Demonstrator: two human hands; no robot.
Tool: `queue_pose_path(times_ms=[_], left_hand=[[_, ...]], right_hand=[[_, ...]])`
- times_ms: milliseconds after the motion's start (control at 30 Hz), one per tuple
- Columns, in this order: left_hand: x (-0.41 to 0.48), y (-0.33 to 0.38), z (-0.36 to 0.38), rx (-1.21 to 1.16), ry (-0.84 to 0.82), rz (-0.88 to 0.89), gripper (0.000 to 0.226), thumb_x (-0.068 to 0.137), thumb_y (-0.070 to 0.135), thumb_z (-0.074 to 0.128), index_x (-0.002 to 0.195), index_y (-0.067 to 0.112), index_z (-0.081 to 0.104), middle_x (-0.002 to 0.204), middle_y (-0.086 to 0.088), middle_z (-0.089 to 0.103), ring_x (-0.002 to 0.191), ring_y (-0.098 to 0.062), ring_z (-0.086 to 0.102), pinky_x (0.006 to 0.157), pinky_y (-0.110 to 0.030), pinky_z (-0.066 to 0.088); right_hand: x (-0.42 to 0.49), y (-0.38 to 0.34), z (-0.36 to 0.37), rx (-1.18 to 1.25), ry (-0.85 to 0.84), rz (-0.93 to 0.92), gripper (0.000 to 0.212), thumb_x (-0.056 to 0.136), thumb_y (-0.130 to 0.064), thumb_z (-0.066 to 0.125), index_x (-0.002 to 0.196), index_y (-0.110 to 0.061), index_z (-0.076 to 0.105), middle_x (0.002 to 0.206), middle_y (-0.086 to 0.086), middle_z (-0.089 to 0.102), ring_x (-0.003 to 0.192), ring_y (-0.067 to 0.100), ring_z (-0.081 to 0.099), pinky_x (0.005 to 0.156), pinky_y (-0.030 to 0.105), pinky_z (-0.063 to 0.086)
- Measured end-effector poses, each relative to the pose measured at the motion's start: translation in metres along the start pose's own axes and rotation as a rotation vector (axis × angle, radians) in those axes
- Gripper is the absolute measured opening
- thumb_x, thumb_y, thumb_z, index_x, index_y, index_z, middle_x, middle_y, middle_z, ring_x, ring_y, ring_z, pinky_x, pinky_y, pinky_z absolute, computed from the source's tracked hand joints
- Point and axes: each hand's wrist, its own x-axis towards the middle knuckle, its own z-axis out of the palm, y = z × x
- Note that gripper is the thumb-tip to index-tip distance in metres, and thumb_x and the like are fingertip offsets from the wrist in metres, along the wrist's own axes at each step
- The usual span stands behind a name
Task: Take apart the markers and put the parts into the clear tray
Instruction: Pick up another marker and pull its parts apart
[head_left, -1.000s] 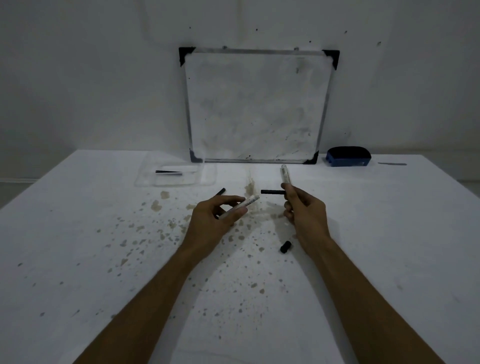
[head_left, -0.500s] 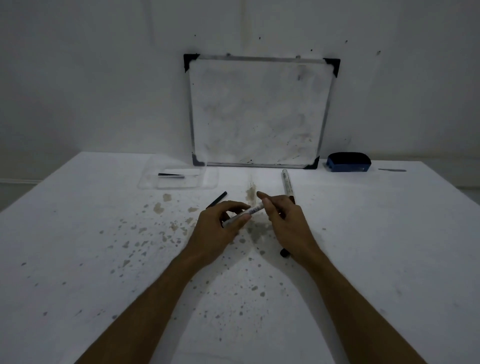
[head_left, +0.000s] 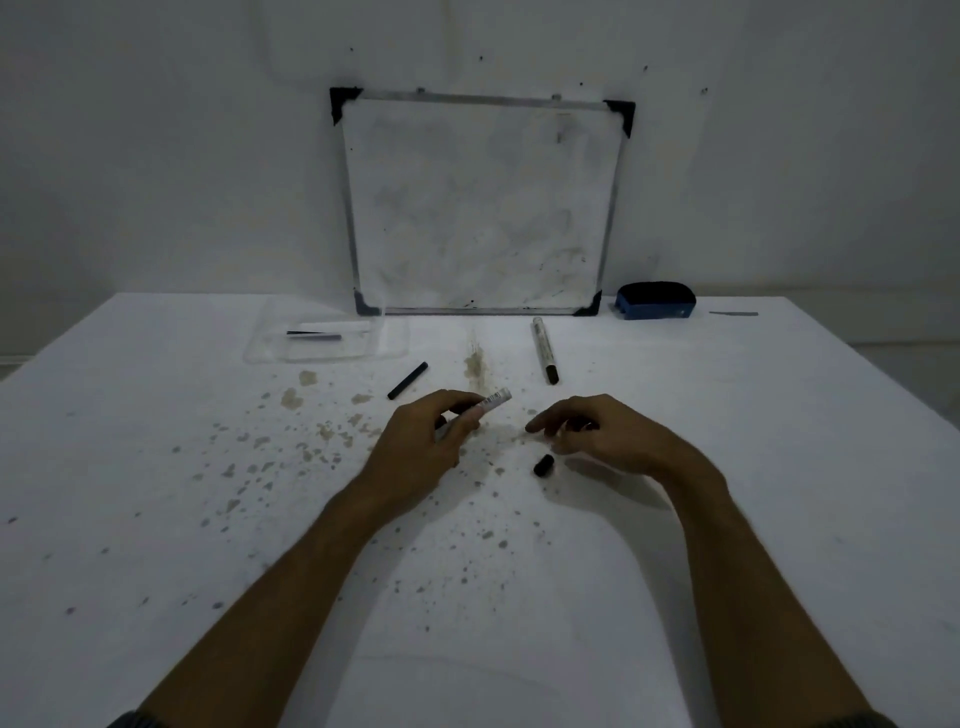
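Note:
My left hand grips a white marker barrel whose far end pokes out toward the middle. My right hand hovers just right of it with curled fingers, and a small dark marker part shows between them. A black cap lies on the table under that hand's fingertips. A black ink rod lies left of centre. A whole marker lies further back. The clear tray at the back left holds a thin black part.
A whiteboard leans on the wall behind the table. A blue eraser sits at its right, with a thin grey strip beyond. Brownish stains speckle the white tabletop.
My right hand held a black rod out, then met the barrel's end, and has now pulled away to the right. The left hand kept its hold on the barrel.

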Motion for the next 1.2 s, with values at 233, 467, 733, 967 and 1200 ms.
queue_pose_path(times_ms=[233, 467, 733, 967, 1200], left_hand=[[0.003, -0.003, -0.003, -0.003, 0.016, -0.07, 0.028, 0.104, 0.041, 0.056, 0.124, 0.026, 0.069, 0.093, 0.004, 0.075, 0.057, -0.015, 0.068, 0.059, -0.024, 0.056], [0.005, -0.002, -0.001, -0.086, -0.004, -0.099, 0.03, 0.104, 0.041, 0.054, 0.124, 0.023, 0.068, 0.091, 0.002, 0.074, 0.056, -0.009, 0.064, 0.059, -0.022, 0.054], [0.005, 0.002, -0.007, -0.277, -0.002, -0.125, 0.02, 0.102, 0.027, 0.064, 0.121, 0.021, 0.069, 0.095, -0.005, 0.075, 0.06, -0.017, 0.064, 0.059, -0.035, 0.059], [0.002, 0.006, -0.009, -0.23, -0.034, -0.086, 0.02, 0.097, 0.03, 0.072, 0.117, 0.028, 0.074, 0.098, -0.001, 0.076, 0.061, -0.013, 0.064, 0.059, -0.027, 0.056], [0.002, 0.005, -0.008, -0.186, -0.03, -0.08, 0.018, 0.096, 0.029, 0.073, 0.114, 0.029, 0.076, 0.099, 0.0, 0.076, 0.057, -0.009, 0.06, 0.057, -0.023, 0.052]], right_hand=[[0.001, -0.006, 0.009, -0.135, -0.016, -0.059, 0.016, 0.084, -0.044, 0.077, 0.1, -0.041, 0.076, 0.106, -0.023, 0.065, 0.099, 0.002, 0.059, 0.083, 0.024, 0.05], [0.013, -0.015, 0.033, 0.169, 0.433, -0.086, 0.028, 0.093, -0.044, 0.068, 0.118, -0.034, 0.074, 0.101, -0.021, 0.07, 0.089, -0.001, 0.067, 0.077, 0.014, 0.052], [0.021, -0.031, 0.041, 1.104, 0.47, -0.065, 0.024, 0.096, -0.018, 0.068, 0.116, -0.006, 0.074, 0.104, 0.011, 0.077, 0.09, 0.019, 0.076, 0.082, 0.027, 0.06], [0.022, -0.031, 0.042, 1.28, 0.353, 0.073, 0.027, 0.091, -0.02, 0.073, 0.112, -0.004, 0.076, 0.107, 0.008, 0.079, 0.084, 0.017, 0.074, 0.082, 0.029, 0.06], [0.024, -0.029, 0.048, 1.097, 0.426, 0.042, 0.022, 0.09, -0.024, 0.075, 0.108, -0.012, 0.078, 0.099, 0.003, 0.081, 0.086, 0.019, 0.076, 0.076, 0.024, 0.06]])
